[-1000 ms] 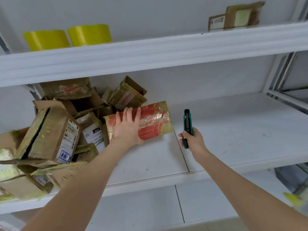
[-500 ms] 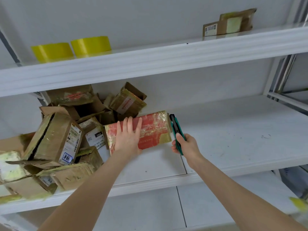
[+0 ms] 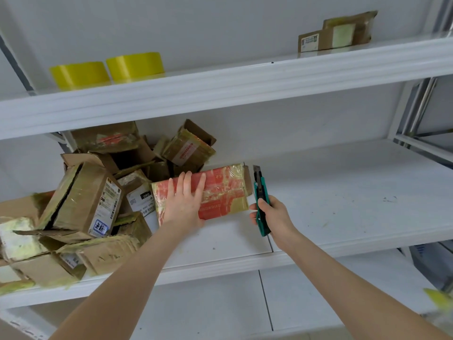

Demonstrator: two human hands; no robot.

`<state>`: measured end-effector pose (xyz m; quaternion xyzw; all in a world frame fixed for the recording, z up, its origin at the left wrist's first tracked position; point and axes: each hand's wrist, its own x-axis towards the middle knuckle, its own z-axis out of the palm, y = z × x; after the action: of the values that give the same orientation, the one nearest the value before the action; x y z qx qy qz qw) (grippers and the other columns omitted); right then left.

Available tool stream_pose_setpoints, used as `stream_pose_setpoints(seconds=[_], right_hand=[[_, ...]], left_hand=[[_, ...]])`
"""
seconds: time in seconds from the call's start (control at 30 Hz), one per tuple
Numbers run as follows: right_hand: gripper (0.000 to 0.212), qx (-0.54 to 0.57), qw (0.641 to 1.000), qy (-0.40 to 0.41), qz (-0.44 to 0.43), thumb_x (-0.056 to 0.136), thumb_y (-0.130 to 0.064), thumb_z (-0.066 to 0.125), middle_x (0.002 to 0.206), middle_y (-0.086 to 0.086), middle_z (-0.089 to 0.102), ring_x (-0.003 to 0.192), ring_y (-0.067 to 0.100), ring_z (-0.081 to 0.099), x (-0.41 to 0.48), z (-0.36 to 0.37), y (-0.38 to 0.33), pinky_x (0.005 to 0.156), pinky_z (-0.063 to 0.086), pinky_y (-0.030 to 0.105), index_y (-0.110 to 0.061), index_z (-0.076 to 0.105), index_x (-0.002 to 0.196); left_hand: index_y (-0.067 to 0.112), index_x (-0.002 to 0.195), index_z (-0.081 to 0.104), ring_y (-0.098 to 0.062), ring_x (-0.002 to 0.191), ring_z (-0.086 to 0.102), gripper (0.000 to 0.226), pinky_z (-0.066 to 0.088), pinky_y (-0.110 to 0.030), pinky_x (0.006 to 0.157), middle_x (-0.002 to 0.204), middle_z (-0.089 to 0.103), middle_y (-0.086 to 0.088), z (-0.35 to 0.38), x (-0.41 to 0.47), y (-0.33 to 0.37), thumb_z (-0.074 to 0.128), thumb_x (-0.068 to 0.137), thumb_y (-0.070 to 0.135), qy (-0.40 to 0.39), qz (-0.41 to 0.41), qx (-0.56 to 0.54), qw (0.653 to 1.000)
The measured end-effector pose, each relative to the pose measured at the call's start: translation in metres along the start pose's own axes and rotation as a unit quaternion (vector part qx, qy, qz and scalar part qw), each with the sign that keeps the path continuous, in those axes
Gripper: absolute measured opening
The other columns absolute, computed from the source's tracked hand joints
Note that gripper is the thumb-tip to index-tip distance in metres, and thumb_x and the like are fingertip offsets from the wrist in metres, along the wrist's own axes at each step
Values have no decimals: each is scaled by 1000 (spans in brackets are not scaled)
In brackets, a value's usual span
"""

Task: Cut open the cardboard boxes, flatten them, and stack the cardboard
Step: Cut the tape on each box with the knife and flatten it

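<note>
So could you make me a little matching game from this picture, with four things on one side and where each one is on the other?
Things:
1. tape rolls
2. red box
3. knife
4. flat cardboard

Places:
A. gripped in the right hand
B. right end of the top shelf
C. under the left hand, on the middle shelf
D. left end of the top shelf

Pairs: 1-D, 2-C, 3-A, 4-B.
</note>
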<state>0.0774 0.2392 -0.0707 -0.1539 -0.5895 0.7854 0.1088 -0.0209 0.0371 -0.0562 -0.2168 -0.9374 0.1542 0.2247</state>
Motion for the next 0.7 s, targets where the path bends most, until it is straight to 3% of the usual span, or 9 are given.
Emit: stream_pose_setpoints(seconds=[0.2, 0.37, 0.47, 0.57, 0.63, 0.7], right_hand=[[18, -78, 996, 15, -37, 102, -22, 45, 70, 5, 59, 50, 13, 54, -3, -3, 0, 53, 48, 25, -13, 54, 89], [10, -115, 992, 26, -53, 102, -23, 44, 91, -1, 63, 82, 19, 60, 5, 7, -6, 82, 51, 37, -23, 55, 102], [11, -98, 993, 60, -20, 102, -25, 44, 99, 3, 62, 90, 23, 59, 15, 16, -13, 88, 51, 42, -22, 53, 106], [12, -41, 998, 42, 33, 102, -23, 46, 107, 11, 63, 99, 31, 61, 22, 22, -15, 96, 49, 49, -17, 55, 106], [13, -44, 997, 44, 35, 102, -24, 46, 106, 13, 64, 97, 31, 61, 26, 27, -12, 93, 51, 46, -16, 56, 104], [13, -59, 997, 52, 26, 102, -25, 46, 102, 11, 64, 89, 27, 61, 29, 30, -9, 80, 51, 37, -18, 56, 101]], left_hand=[[17, 151, -8, -38, 143, 6, 120, 3, -53, 117, 153, 8, -22, -1, -2, 0, 63, 70, 69, -5, 2, -3, 1000], [19, 150, -9, -38, 142, 11, 121, 5, -55, 116, 151, 12, -23, -9, -2, -4, 63, 67, 70, 18, 24, -11, 999], [19, 150, -7, -37, 141, 14, 123, 7, -56, 116, 150, 14, -22, -14, 1, -9, 64, 64, 72, 23, 40, -16, 999], [18, 152, -3, -37, 141, 13, 123, 8, -56, 116, 152, 12, -22, -16, 2, -14, 64, 64, 72, 14, 42, -14, 999], [17, 151, -6, -36, 143, 9, 123, 6, -56, 116, 155, 5, -19, -15, 4, -15, 62, 65, 74, 0, 31, -9, 999], [16, 150, -10, -35, 144, 8, 125, 5, -56, 116, 156, 3, -15, -14, 7, -14, 60, 66, 76, -11, 12, -6, 1000]])
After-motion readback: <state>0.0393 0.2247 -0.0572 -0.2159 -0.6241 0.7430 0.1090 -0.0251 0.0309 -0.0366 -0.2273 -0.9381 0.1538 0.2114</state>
